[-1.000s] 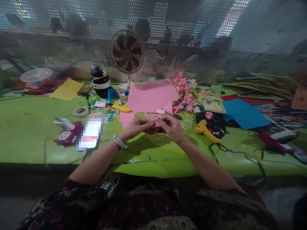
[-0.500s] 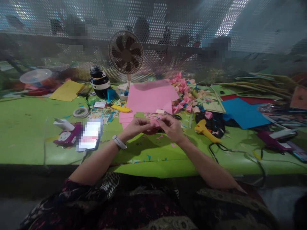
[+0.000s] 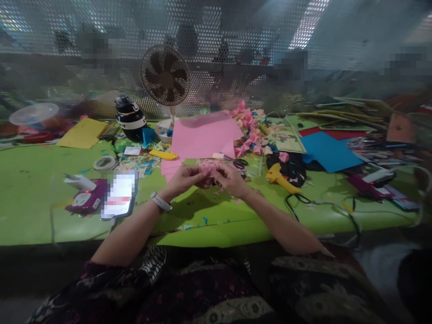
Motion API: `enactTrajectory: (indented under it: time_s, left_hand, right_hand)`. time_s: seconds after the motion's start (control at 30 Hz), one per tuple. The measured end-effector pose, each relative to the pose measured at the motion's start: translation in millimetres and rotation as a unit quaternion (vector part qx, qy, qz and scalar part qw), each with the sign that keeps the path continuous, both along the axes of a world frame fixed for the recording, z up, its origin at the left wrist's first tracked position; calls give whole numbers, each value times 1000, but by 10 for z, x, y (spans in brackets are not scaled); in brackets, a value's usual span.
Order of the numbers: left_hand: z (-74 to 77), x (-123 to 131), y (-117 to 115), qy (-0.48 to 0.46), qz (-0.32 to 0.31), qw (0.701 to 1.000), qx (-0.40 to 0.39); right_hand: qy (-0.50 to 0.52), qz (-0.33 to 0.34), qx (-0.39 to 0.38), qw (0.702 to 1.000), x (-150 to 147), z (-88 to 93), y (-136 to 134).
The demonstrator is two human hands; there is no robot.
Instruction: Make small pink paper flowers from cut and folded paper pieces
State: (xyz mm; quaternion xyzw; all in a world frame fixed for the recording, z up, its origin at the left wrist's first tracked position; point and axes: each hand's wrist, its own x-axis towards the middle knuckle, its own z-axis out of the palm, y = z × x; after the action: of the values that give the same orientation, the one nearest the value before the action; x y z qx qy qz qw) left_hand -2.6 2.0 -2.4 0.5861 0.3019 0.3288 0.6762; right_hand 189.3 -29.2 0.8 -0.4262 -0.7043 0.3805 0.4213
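Note:
Both hands meet over the green table covering, pinched on a small piece of pink paper (image 3: 207, 170) that they mostly hide. My left hand (image 3: 185, 180) has a white band on its wrist, and its fingers are closed on the paper's left side. From the other side my right hand (image 3: 229, 178) grips the same piece with thumb and forefinger. Just beyond them lie a large pink sheet (image 3: 204, 137), smaller pink pieces (image 3: 170, 168), and a white eraser-like block (image 3: 221, 156). Black-handled scissors (image 3: 240, 163) rest beside my right hand.
Folded pink and peach paper shapes (image 3: 248, 121) are heaped at the back. A yellow glue gun (image 3: 282, 178) with a cable lies right, near a blue sheet (image 3: 329, 150). Left are a lit phone (image 3: 119, 195), a tape roll (image 3: 105, 163), a yellow cutter (image 3: 163, 155), a black bottle (image 3: 130, 119) and a fan (image 3: 165, 76).
My hands have drawn closer together, and less of the pink paper shows between the fingers. The whole view has shifted, so things on the table appear further left.

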Motion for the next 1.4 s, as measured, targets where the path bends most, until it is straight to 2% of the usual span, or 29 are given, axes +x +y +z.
enactTrajectory:
  time_s: [0.17,0.37,0.53,0.73,0.83,0.9,0.93,0.97,1.03,1.07,1.13,1.27,1.4]
  left_hand:
    - [52,-43,6,23,-11,999,28]
    - [71,-50,11,9,19,999,39]
    - [50,-47,25,13,16,999,43]
    - [-11,-12,46,5,75,994,80]
    - [-28,14,47,-1,103,991,84]
    - [-22,19,51,-9,125,990,70]
    - [-15,17,55,-13,135,989,61]
    - [-7,14,59,-15,142,988,53]
    - [10,5,68,-16,148,988,45]
    - [18,2,71,-16,149,988,44]
    - [28,-2,74,-18,152,987,47]
    - [36,-9,75,-28,161,985,48]
    - [28,-21,76,-46,153,987,31]
  right_hand:
    - [-56,10,46,997,31,32,24]
    - [-22,84,-31,996,104,98,27]
    - [-28,56,-4,998,102,67,74]
    - [-15,36,-9,999,20,45,96]
    - [-27,41,-14,999,116,87,168]
    - [-53,-5,-10,999,316,123,283]
    - [-69,-67,9,995,450,135,355]
    - [-104,-142,28,984,595,139,430]
    - [-254,-243,21,936,871,116,565]
    - [-333,-247,-10,910,981,89,618]
    - [-380,-231,-43,895,1120,22,688]
    - [-422,-228,-66,875,1137,-79,734]
    - [-453,-237,-79,856,1085,-80,746]
